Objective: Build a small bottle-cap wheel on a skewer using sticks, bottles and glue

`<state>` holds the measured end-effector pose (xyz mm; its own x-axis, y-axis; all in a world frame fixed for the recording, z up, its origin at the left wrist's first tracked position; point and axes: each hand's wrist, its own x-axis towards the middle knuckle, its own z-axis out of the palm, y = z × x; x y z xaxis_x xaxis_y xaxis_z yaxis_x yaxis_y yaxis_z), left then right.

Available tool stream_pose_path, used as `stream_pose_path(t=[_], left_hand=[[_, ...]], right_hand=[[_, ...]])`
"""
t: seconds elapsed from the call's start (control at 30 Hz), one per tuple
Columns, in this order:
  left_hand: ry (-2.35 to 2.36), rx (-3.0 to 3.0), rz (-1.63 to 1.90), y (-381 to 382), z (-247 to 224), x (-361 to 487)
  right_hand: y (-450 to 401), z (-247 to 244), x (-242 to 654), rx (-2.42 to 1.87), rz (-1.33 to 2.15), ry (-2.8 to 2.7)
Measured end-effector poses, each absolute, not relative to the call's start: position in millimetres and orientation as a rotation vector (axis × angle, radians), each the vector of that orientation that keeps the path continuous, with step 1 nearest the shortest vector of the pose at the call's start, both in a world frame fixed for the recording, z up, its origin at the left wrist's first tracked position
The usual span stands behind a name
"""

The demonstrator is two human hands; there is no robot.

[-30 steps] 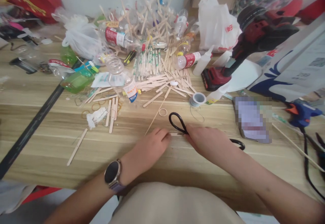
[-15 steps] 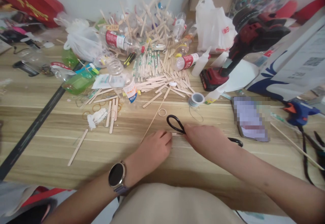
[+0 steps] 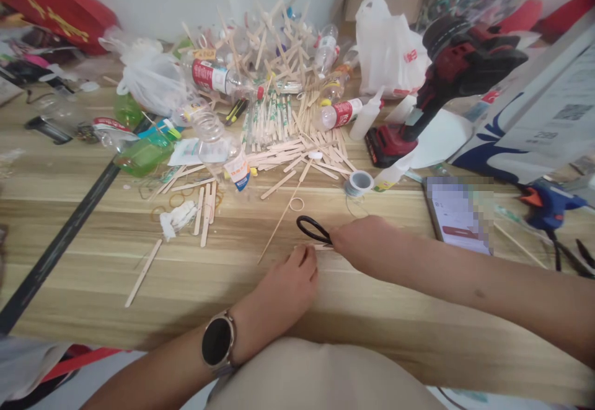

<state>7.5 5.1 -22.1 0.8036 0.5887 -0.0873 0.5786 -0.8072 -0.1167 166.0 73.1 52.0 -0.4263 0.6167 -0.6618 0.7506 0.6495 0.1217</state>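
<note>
My left hand (image 3: pixel 290 280), with a watch (image 3: pixel 217 342) on its wrist, presses its fingers on the end of a wooden stick (image 3: pixel 324 247) lying flat on the table. My right hand (image 3: pixel 356 242) is closed round black-handled scissors (image 3: pixel 313 229); one handle loop sticks out toward the left, and the blades are mostly hidden by the hand. The scissors touch the stick close to my left fingertips. Just beyond the hands lie a thin skewer (image 3: pixel 283 227) and a small ring (image 3: pixel 296 204).
Loose wooden sticks (image 3: pixel 288 155) and plastic bottles (image 3: pixel 211 78) crowd the back. A thread spool (image 3: pixel 359 183), a phone (image 3: pixel 458 218), a power tool (image 3: pixel 395 143) and a blue glue gun (image 3: pixel 548 205) stand or lie at the right.
My right hand and the scissors have shifted slightly left, and the right forearm has swung higher, hiding the second handle loop. My left hand has moved slightly, its fingers still on the stick.
</note>
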Motion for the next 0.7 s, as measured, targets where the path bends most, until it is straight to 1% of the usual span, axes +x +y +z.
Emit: stream_pose_path(t=[0.2,0.43,0.53,0.7], left_hand=[[-0.94,-2.894,0.204,4.1,-15.1,8.8],[-0.894,-2.883,0.169,6.4,-20.0,7.1],[-0.873,-2.876,0.13,6.8,-20.5,5.9],[-0.882,-2.89,0.083,6.8,-21.1,4.8]], right_hand=[[79.3,55.0,160.8,0.972,-0.268,2.141],[80.3,64.0,154.7,0.955,-0.3,2.122],[82.5,52.5,161.0,0.929,-0.375,2.109],[85.5,15.6,174.2,0.891,-0.585,2.195]])
